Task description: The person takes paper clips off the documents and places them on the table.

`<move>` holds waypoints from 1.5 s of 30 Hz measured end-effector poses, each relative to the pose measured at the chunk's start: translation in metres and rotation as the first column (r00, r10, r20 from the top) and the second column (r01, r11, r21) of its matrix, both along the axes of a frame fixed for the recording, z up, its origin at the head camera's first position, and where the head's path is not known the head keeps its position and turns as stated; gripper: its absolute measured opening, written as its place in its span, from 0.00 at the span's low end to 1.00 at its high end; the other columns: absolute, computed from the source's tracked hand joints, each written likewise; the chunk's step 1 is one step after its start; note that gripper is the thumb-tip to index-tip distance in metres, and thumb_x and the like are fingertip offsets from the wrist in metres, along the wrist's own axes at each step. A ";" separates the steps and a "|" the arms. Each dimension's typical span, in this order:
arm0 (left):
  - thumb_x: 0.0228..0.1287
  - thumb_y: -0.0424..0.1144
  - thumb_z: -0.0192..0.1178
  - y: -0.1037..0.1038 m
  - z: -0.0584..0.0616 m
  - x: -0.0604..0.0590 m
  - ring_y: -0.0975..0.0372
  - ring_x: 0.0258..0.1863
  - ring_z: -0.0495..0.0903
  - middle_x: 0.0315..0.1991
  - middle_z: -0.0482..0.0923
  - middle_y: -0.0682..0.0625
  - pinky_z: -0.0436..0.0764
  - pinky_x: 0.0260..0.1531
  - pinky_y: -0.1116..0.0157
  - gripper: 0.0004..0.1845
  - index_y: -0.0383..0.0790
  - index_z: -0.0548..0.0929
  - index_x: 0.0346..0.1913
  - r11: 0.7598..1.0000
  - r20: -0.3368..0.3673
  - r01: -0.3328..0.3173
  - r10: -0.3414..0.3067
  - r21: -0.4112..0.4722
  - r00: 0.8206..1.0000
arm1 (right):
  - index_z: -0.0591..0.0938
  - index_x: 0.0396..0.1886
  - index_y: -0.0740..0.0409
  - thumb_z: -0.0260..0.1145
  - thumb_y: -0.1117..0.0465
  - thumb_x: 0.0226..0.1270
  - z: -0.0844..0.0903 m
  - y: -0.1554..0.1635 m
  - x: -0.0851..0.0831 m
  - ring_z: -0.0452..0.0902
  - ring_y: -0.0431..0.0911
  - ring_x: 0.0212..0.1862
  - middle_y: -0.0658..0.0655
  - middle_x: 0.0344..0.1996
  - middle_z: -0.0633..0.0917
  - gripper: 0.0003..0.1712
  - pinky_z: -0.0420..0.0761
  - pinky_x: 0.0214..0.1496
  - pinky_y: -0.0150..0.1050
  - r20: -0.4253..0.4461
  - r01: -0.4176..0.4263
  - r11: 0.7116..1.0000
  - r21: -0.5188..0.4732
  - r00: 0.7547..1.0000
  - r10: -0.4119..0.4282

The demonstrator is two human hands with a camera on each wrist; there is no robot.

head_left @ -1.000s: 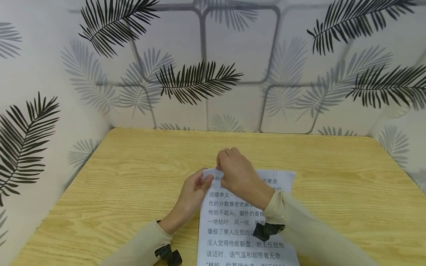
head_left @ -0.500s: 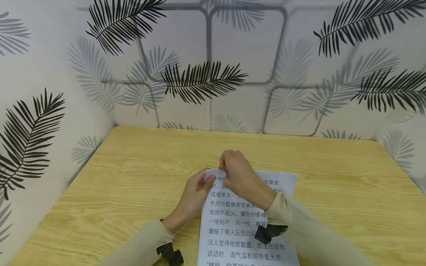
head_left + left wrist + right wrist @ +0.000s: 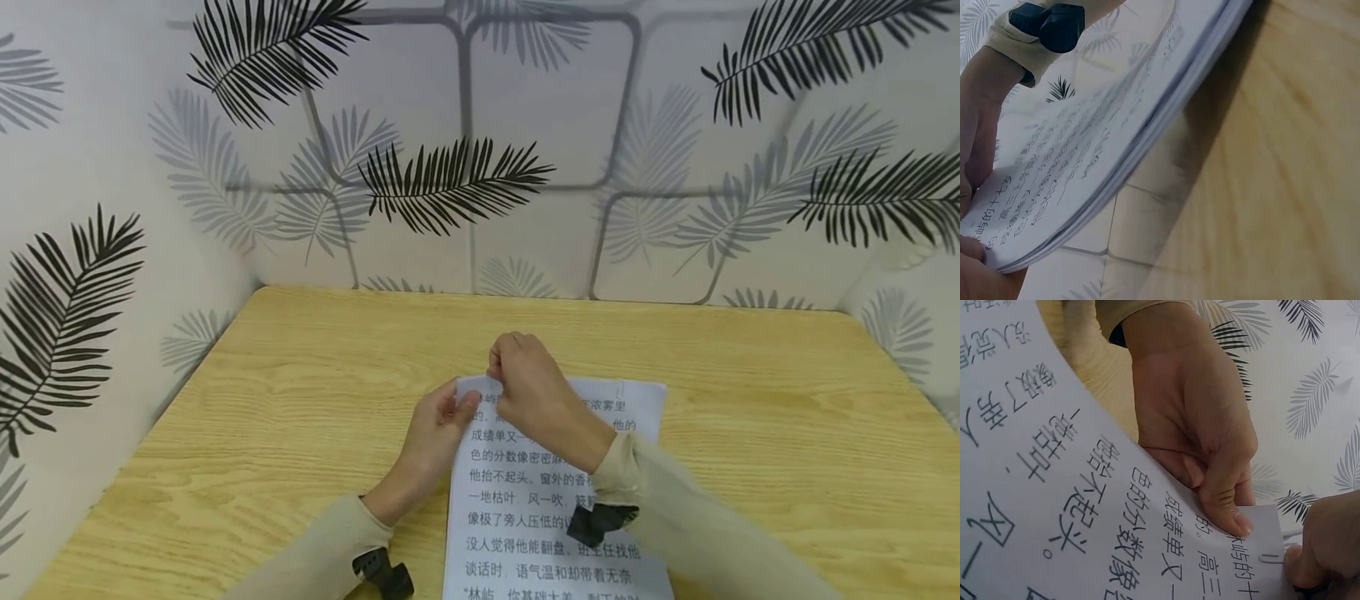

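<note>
- Since the earlier head frames almost nothing has moved: both hands stay at the far left corner of the stack of printed sheets (image 3: 555, 492), and only the camera has drifted a little.
- Head view: the stack lies on the wooden table (image 3: 262, 400), near the middle of its near edge. The left hand (image 3: 433, 433) grips the stack's far left corner, thumb curled on top. The right hand (image 3: 534, 392) is curled over the far edge just beside it, fingertips pinched together there. A second paper clip (image 3: 621, 389) sits on the far edge towards the right corner.
- Left wrist view: the stack (image 3: 1116, 144) is lifted off the table (image 3: 1285, 187) at this corner, several sheet edges showing. The left hand's fingers (image 3: 975, 250) hold the corner from below and above.
- Right wrist view: the left thumb (image 3: 1225, 500) presses on the top sheet (image 3: 1054, 506) with the fingers curled under. The right hand's fingertips (image 3: 1316, 562) pinch a metal paper clip (image 3: 1275, 547) set on the sheet's edge.
</note>
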State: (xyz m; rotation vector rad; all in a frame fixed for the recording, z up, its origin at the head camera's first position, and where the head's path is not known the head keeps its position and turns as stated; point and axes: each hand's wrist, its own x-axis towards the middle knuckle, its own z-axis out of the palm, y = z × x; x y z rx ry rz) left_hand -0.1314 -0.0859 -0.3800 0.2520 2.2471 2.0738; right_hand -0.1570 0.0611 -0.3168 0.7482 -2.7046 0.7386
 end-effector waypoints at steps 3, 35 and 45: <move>0.71 0.38 0.57 -0.004 0.003 -0.005 0.56 0.29 0.85 0.33 0.85 0.42 0.83 0.28 0.65 0.13 0.35 0.83 0.51 1.000 0.059 -0.003 0.002 0.021 0.998 | 0.73 0.26 0.61 0.67 0.80 0.49 -0.002 -0.001 -0.001 0.68 0.49 0.33 0.54 0.25 0.72 0.14 0.72 0.35 0.38 -0.032 0.012 1.000 0.022 0.999 -0.011; 0.59 0.27 0.66 -0.021 -0.003 -0.021 0.62 0.26 0.85 0.29 0.85 0.44 0.84 0.25 0.70 0.11 0.20 0.83 0.41 0.991 0.213 -0.058 0.032 0.117 0.976 | 0.73 0.29 0.65 0.60 0.82 0.58 0.012 0.031 -0.020 0.68 0.49 0.30 0.58 0.26 0.74 0.10 0.71 0.33 0.38 -0.001 0.038 0.984 -0.172 0.999 -0.039; 0.59 0.27 0.66 -0.020 -0.004 -0.023 0.60 0.28 0.85 0.32 0.86 0.43 0.84 0.27 0.69 0.10 0.22 0.84 0.41 0.986 0.239 -0.097 0.062 0.139 0.969 | 0.73 0.30 0.67 0.56 0.79 0.64 0.023 0.080 -0.029 0.70 0.51 0.31 0.62 0.28 0.77 0.06 0.71 0.33 0.41 0.030 0.146 0.977 -0.156 0.989 -0.143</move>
